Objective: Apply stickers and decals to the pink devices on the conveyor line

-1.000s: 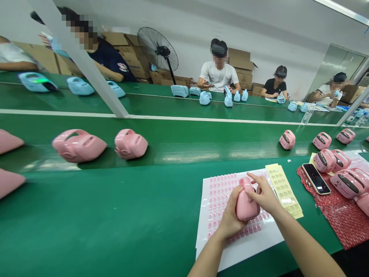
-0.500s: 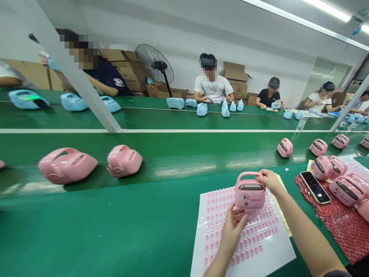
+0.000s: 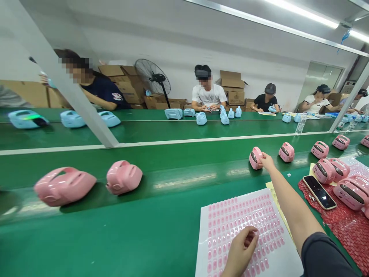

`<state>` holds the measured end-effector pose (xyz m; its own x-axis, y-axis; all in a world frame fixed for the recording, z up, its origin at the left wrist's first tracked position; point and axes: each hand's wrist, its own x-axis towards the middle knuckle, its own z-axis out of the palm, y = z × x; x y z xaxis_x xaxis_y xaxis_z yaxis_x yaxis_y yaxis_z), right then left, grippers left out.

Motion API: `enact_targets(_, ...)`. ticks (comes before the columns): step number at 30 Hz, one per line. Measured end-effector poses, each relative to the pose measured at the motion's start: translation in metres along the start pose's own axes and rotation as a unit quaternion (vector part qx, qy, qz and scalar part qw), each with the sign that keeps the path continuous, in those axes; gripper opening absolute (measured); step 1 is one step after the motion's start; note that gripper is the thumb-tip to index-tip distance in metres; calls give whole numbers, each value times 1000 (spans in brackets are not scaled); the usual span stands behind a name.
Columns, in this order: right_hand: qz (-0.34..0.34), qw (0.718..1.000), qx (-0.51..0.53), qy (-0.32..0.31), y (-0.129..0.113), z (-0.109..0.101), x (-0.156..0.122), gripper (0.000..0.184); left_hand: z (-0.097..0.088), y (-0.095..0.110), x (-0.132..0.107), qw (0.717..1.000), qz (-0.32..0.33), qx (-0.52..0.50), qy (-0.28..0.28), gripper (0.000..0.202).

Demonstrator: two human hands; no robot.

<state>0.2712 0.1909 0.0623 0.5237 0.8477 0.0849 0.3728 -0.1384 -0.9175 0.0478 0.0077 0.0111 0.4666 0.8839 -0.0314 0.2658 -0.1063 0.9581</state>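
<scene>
head view: beyond the sheet [image 3: 284, 259], the right hand [image 3: 267, 162] grips a pink case [image 3: 255, 158]. over the sheet, the left hand [image 3: 240, 248] curls loosely; whether it pinches anything, i cannot tell. right of the sheet, print on another case [image 3: 350, 193] is too small to read.

Pink case [image 3: 256, 158] at your R hand [image 3: 268, 162] has a dk panel [image 3: 253, 156]. Your sheet [image 3: 285, 257] is wht w/ rows of pink ovals [image 3: 215, 242], your bench [image 3: 129, 238] grn, bubble wrap [image 3: 340, 231] red, pale-rimmed phone [image 3: 319, 191] blk, your sleeve [image 3: 323, 254] dk, units [image 3: 201, 118] opp. you lt blue.
</scene>
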Motion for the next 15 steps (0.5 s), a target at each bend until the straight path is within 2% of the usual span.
enact_targets(4, 11, 996, -85, -40, 19, -31, -21, 22, -1, 2, 0, 1000, 0, 5, -3, 24)
enact_targets(9, 53, 971, -231, -29, 49, -68, -66, 7, -3, 11, -2, 1000, -1, -6, 2, 20)
enact_targets(12, 57, 956, -289, -16, 56, -75, -84, 10, -4, 18, -2, 1000, 0, -9, 2, 17)
enact_targets(15, 48, 949, -312, 4, 56, -72, -91, 13, -5, 21, -1, 1000, 2, -7, 8, 16)
